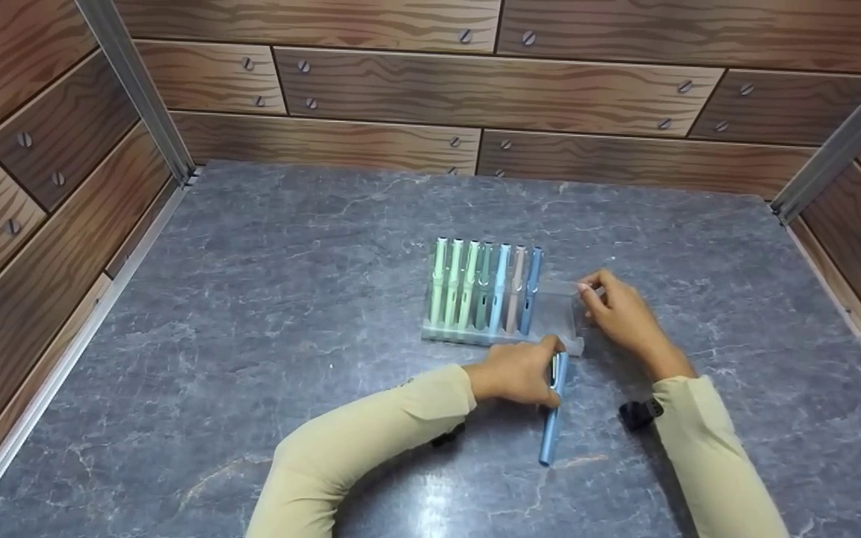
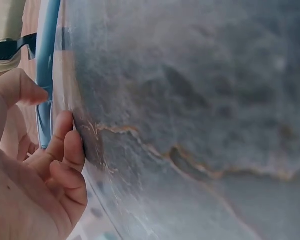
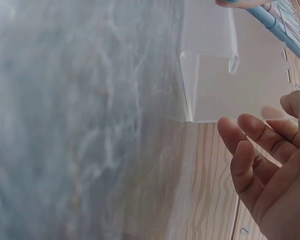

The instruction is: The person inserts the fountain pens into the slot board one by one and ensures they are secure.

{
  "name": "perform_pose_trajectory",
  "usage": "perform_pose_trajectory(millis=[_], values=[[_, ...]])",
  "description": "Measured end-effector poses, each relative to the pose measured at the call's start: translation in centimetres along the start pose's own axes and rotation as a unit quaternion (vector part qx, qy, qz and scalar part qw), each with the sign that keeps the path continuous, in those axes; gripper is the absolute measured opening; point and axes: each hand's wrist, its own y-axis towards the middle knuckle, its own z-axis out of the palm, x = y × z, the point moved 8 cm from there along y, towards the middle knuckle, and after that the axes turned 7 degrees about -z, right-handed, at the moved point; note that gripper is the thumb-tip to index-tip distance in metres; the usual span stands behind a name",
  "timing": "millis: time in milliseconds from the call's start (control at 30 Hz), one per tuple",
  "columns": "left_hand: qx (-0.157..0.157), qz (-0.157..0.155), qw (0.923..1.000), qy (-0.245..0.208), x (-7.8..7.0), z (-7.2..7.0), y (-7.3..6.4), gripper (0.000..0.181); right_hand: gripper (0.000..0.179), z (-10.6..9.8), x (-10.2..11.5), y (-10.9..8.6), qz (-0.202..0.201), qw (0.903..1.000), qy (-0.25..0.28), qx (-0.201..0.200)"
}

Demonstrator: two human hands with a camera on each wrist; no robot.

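A clear plastic pen stand [image 1: 556,312] sits on the table, bearing a row of capped pens in greens, light blue, pinkish-brown and blue. In front of its right end, my left hand [image 1: 522,372] pinches a blue pen [image 1: 552,426] near its clip end, the other end pointing toward me. The left wrist view has the thumb against this blue pen [image 2: 46,75], the other fingers loosely bent. At the stand's right edge, my right hand [image 1: 617,310] holds the clear panel between thumb and fingertip; the right wrist view shows a fingertip through the panel [image 3: 230,95].
A grey marbled table [image 1: 251,299] lies under everything. Wood-patterned walls [image 1: 475,90] with metal corner posts [image 1: 150,97] stand at the back and both sides. A black wrist camera [image 1: 640,413] is on the right sleeve.
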Motion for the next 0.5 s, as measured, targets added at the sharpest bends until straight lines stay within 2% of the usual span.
perform_pose_trajectory(millis=[233,500], values=[[0.008,-0.003,0.9956,-0.093,0.38,-0.24,-0.02,0.067,0.029,-0.04,-0.09,-0.03,0.003,1.0,-0.004,0.001],[0.044,0.008,0.9762,-0.212,0.87,-0.55,-0.11,0.066,0.029,0.05,-0.17,0.0,0.004,1.0,0.007,-0.001]])
